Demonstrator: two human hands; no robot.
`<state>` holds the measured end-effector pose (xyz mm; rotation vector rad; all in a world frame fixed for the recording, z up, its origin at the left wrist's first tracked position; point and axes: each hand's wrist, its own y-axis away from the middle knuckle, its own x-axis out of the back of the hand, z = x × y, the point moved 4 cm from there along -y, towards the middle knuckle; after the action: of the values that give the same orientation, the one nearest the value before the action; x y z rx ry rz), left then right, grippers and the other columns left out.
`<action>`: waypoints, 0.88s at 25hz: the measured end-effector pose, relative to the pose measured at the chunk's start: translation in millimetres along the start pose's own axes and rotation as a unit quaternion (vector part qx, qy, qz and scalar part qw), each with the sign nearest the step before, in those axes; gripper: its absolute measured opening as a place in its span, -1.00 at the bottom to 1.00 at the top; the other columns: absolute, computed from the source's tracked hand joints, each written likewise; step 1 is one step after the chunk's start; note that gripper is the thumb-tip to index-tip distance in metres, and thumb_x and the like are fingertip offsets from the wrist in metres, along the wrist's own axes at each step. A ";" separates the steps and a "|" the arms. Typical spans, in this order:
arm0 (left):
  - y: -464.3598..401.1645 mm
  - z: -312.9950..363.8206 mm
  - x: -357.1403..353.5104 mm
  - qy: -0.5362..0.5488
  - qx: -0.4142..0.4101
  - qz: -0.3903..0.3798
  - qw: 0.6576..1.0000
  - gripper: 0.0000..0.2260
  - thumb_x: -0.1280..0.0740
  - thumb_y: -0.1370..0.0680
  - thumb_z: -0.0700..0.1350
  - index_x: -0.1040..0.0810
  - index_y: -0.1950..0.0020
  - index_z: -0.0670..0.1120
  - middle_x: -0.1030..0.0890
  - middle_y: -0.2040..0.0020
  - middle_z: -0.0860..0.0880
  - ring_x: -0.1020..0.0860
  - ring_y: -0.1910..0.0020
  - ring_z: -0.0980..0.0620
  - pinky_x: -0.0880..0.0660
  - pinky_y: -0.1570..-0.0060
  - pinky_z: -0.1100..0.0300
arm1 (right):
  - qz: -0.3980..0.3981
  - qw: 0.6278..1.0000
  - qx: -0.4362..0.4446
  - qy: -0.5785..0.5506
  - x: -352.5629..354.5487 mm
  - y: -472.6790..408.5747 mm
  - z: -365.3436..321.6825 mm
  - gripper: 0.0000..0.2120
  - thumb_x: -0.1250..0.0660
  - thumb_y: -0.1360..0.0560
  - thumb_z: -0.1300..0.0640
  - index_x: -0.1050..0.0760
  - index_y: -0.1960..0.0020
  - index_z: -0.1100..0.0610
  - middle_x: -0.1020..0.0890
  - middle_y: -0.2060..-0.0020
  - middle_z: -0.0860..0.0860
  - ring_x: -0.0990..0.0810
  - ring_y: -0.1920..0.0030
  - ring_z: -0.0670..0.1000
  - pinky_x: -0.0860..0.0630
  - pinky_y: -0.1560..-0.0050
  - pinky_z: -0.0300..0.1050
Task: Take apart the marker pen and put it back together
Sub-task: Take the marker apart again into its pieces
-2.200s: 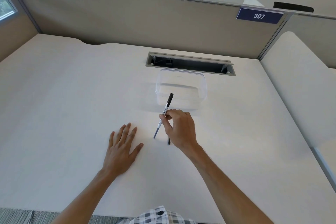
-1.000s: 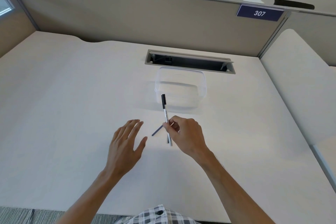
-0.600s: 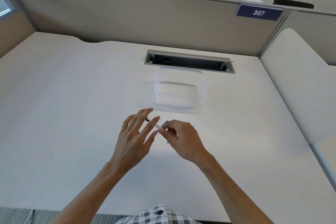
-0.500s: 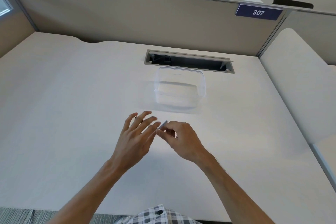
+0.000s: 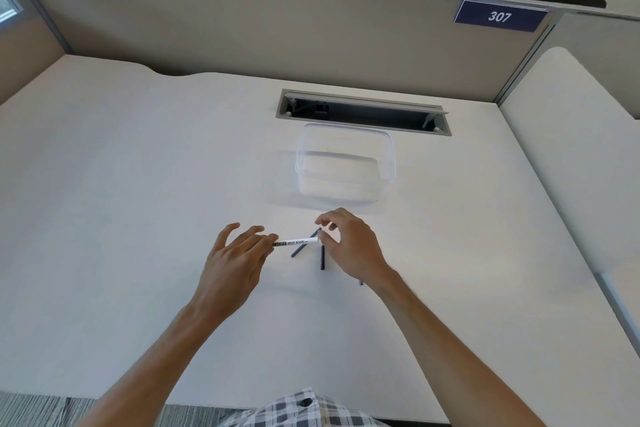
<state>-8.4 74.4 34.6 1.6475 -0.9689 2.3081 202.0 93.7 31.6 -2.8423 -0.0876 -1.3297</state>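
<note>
since a moment ago the marker pen (image 5: 297, 242) has swung level, held between both hands.
left hand (image 5: 232, 262) pinches its 9 o'clock end, right hand (image 5: 349, 246) its 3 o'clock end, above loose dark parts (image 5: 322, 257); i'd pull straight apart, no twisting.

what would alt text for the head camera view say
Two bare hands hold a white whiteboard marker level just above a pale desk, the left hand at one end, the right hand pinching the other. Thin dark sticks lie beneath it, and a clear plastic container stands behind.
</note>
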 end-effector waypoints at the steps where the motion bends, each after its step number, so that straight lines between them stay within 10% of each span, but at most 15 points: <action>1: 1.0 -2.4 -1.1 -0.003 0.005 -0.006 1.000 -0.76 -0.17 -0.59 -0.12 -0.60 -0.13 -0.11 -0.70 0.00 0.03 -0.60 -0.18 0.00 -0.33 -0.31 -0.02 | -0.016 0.999 0.016 0.035 -5.8 -4.4 0.9 -0.81 -0.32 -0.55 0.14 -0.58 -0.15 0.02 -0.59 -0.13 -0.10 -0.57 -0.09 -0.05 -0.45 -0.04 -0.09; 10: 7.5 -12.5 -6.7 -0.015 0.027 -0.042 0.999 -0.69 -0.12 -0.60 -0.12 -0.56 -0.24 -0.12 -0.69 -0.07 0.00 -0.56 -0.24 -0.04 -0.35 -0.31 -0.05 | -0.127 0.967 0.112 0.189 -38.1 -29.6 1.7 -0.76 -0.28 -0.54 0.23 -0.60 -0.16 0.09 -0.52 -0.22 -0.02 -0.47 -0.21 0.05 -0.25 -0.14 -0.10; 22: 1.0 -12.6 -2.3 0.003 0.043 -0.046 0.998 -0.64 -0.05 -0.61 -0.07 -0.59 -0.18 -0.12 -0.66 0.07 -0.01 -0.63 0.03 -0.04 -0.42 -0.23 -0.04 | 0.055 0.979 0.140 0.139 14.8 -49.7 -9.3 -0.91 -0.34 -0.56 0.14 -0.61 0.01 0.11 -0.70 0.11 0.01 -0.62 0.07 0.11 -0.33 -0.05 -0.04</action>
<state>-18.0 81.4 29.7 1.6775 -0.7851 2.3227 201.8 143.8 47.9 -2.3737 -0.1036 -1.5372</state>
